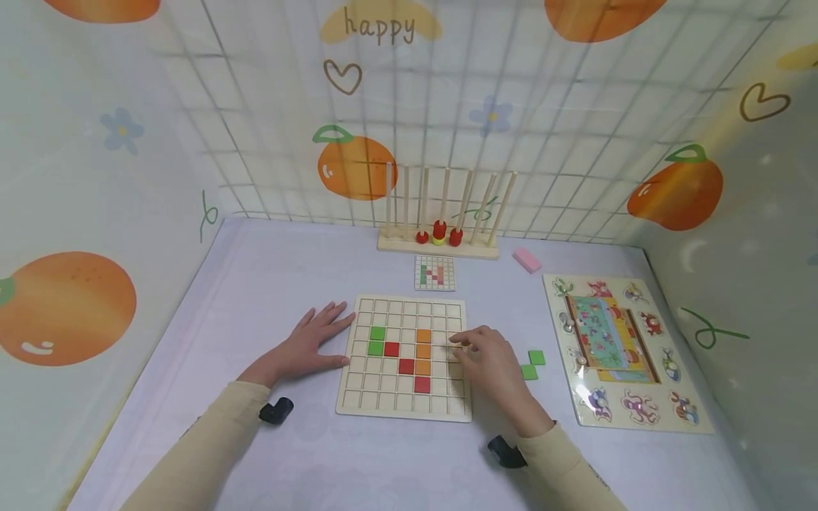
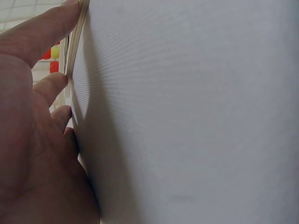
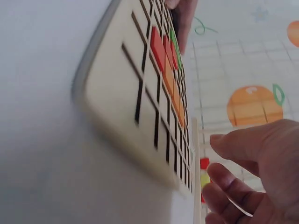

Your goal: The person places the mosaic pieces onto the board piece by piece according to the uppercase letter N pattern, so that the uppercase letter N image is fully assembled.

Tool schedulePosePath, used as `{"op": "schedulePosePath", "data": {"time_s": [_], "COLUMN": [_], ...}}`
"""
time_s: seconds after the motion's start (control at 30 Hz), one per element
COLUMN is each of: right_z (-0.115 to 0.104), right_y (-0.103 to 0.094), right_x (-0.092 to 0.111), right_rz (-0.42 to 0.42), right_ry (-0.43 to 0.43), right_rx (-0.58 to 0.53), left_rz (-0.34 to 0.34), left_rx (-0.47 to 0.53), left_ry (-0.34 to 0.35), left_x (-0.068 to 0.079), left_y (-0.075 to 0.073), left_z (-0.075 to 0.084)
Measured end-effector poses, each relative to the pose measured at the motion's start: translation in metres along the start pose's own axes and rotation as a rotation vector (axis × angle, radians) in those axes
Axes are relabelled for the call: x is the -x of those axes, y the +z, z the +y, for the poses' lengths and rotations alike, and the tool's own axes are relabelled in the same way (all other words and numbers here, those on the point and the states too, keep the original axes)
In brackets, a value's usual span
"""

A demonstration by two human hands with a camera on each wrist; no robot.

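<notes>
A wooden grid board [image 1: 377, 402] lies in front of me, with green tiles [image 1: 377, 341], red tiles [image 1: 406, 366] and a column of orange tiles [image 1: 423, 352] in its squares. My left hand [image 1: 307, 344] lies spread at its left side, thumb and index fingertips at the edge; in the left wrist view, the fingers [image 2: 51, 88] reach to that edge. Over the right edge is my right hand [image 1: 488, 362], fingers bent. The right wrist view shows a gap between thumb and fingertips, with nothing in it. Two loose green tiles [image 1: 533, 364] lie right of this hand.
Beyond the board lies a small pattern card [image 1: 434, 273]. A peg rack [image 1: 409, 245] with red and yellow beads stands behind it, a pink block [image 1: 527, 260] to its right. At the far right is an animal puzzle board [image 1: 690, 419]. Printed curtains enclose the table.
</notes>
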State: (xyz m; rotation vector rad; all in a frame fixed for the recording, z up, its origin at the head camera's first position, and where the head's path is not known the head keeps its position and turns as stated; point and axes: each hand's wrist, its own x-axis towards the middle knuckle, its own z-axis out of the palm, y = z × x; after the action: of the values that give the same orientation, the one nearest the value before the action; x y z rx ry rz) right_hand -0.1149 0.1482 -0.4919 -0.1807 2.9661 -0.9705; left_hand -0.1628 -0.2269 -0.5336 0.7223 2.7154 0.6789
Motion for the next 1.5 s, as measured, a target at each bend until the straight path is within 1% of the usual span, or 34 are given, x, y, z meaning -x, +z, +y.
{"op": "schedulePosePath", "data": {"time_s": [0.1,0.33,0.43,0.6,0.8,0.9,1.03,1.17,1.3,1.5], "right_z": [0.011,0.043,0.054,0.070,0.082,0.086,0.091,0.092,0.088,0.075], "right_y": [-0.008,-0.022,-0.029,-0.040,-0.049,-0.051,-0.052,-0.050,-0.045,-0.036], "right_x": [0.005,0.021,0.028,0.037,0.041,0.043,0.044,0.042,0.038,0.031], "right_rz": [0.011,0.052,0.057,0.031,0.025,0.017,0.007,-0.001,-0.002,-0.009], "right_ry": [0.013,-0.001,0.024,0.086,0.128,0.142,0.137,0.133,0.110,0.092], "right_rx": [-0.010,0.004,0.020,0.061,0.084,0.096,0.116,0.106,0.091,0.088], "left_rz": [0.002,-0.004,-0.010,-0.015,-0.013,-0.004,0.008,-0.002,-0.010,-0.018], "left_rx": [0.003,-0.001,-0.004,-0.009,-0.004,0.005,0.004,0.003,0.002,-0.004], "left_ry": [0.004,-0.001,-0.011,-0.018,-0.022,-0.015,0.000,-0.014,-0.022,-0.028], "left_x": [0.000,-0.001,-0.001,-0.001,0.001,0.002,0.003,0.003,0.003,0.002], "left_y": [0.000,0.001,0.001,0.001,-0.002,-0.002,-0.002,-0.003,-0.004,-0.003], "left_z": [0.001,0.001,0.001,0.002,0.006,0.007,0.008,0.007,0.006,0.005]}}
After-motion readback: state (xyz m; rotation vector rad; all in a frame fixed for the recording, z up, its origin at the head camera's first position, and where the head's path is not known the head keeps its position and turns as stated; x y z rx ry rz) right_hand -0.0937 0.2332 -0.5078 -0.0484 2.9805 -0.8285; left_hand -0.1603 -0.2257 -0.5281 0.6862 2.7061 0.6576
